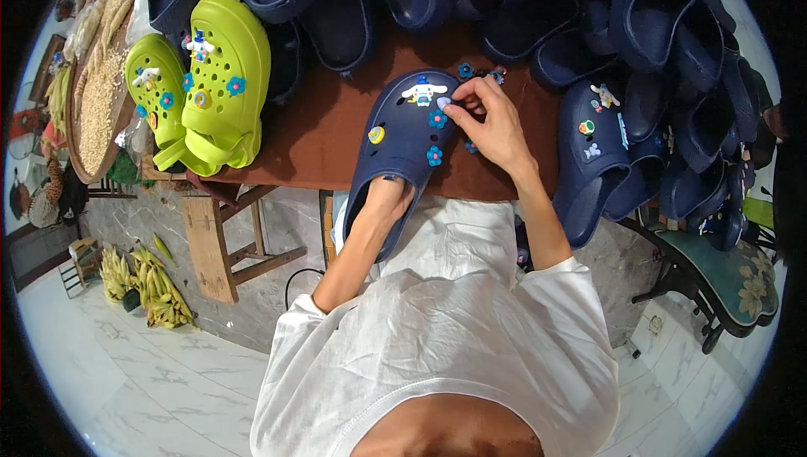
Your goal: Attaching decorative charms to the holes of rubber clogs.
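A navy clog stands toe-up before me at the table's front edge. My left hand reaches into its foot opening and holds it from inside, fingers mostly hidden. My right hand is at the upper right of the toe, thumb and index finger pinched; what lies between them is too small to tell. Fixed to the clog are a white long-eared character charm, a round yellow charm and blue flower charms. Behind the right hand lie several loose charms.
A decorated lime-green pair of clogs stands at the left on the brown-covered table. At the right is another charmed navy clog. Many plain navy clogs crowd the back and right. A wooden stool stands below left.
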Available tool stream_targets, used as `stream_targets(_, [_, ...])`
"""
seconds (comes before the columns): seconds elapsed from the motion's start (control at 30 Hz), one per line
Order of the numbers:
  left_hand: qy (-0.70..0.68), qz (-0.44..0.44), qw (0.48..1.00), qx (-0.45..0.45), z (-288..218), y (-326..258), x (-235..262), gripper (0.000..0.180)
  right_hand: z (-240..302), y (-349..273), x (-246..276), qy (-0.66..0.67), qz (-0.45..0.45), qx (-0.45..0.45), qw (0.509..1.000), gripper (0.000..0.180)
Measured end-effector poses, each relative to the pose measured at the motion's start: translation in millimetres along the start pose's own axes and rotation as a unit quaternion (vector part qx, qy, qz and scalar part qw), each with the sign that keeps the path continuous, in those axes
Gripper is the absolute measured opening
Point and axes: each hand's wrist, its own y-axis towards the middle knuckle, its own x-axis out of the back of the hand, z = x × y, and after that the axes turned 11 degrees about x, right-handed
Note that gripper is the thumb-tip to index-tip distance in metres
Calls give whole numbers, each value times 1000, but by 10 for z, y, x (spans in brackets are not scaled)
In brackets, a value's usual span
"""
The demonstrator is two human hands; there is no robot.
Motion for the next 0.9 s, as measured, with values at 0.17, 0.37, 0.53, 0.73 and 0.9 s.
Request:
stream_targets(0.17, [44, 26, 996, -71, 110, -70, 156, 39, -29, -139, -94, -2, -67, 30, 997, 15])
stream_targets(0.37, [-34, 173, 975, -138, 146, -65, 427, 31, -348, -206, 205, -68, -167, -22, 983, 11])
stream_targets(0.53, [-20, -4, 993, -114, 32, -216, 93, 30, -591, -256, 227, -180, -137, 7, 974, 14])
stream_targets(0.73, [-23, 14, 994, -105, 29, -196, 119, 28, -480, -314, 214, -264, -79, 76, 958, 16])
stream_targets(0.9, [-37, 12, 997, -69, 29, -188, 209, 25, -535, -251, 247, -202, -109, 39, 973, 16])
